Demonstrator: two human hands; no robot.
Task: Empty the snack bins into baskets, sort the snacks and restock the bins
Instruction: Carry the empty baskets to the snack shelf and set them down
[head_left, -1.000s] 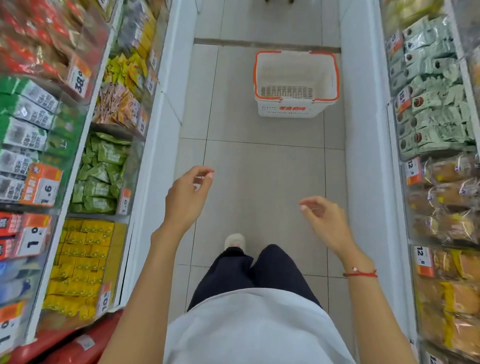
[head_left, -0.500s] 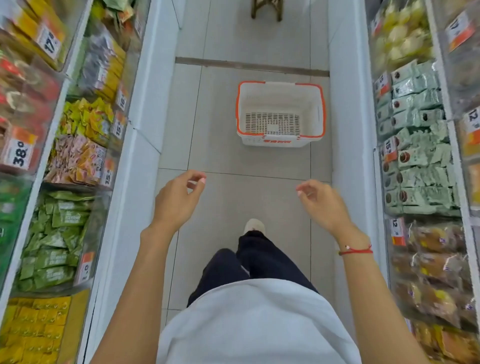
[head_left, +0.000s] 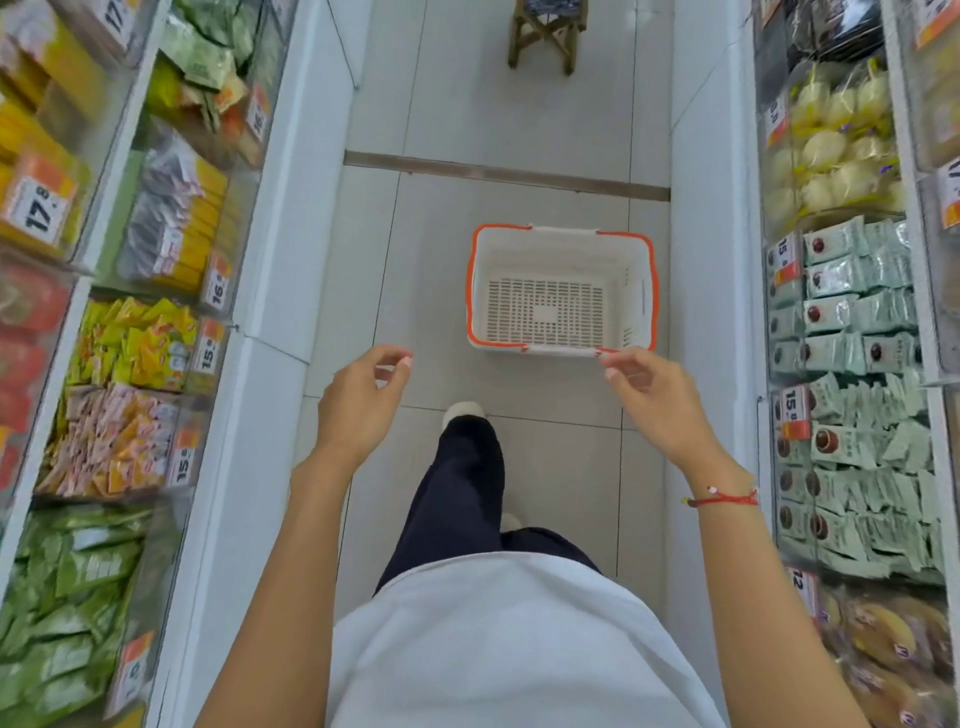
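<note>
Snack bins line the left of a narrow aisle, clear-fronted and stacked in tiers, with green packets lowest, then pink and yellow ones, then grey-and-yellow packs above; orange price tags are clipped to their fronts, and motion blur makes most print unreadable. A white shelf base runs beside them. The left hand hangs over the pale tiled floor, fingers loosely curled and holding nothing. Ahead on the floor stands the white basket with an orange rim, nothing inside, its slotted bottom visible. A dark trouser leg and a light shoe step forward just short of it. A wooden stool is cut off at the top edge, beyond a dark floor strip. The right hand, with a red cord at the wrist, hovers at the basket's near right corner, fingers loosely bent and holding nothing; contact with the rim cannot be told. Right-side bins hold pale yellow buns, mint-green packets and brown pastries.
</note>
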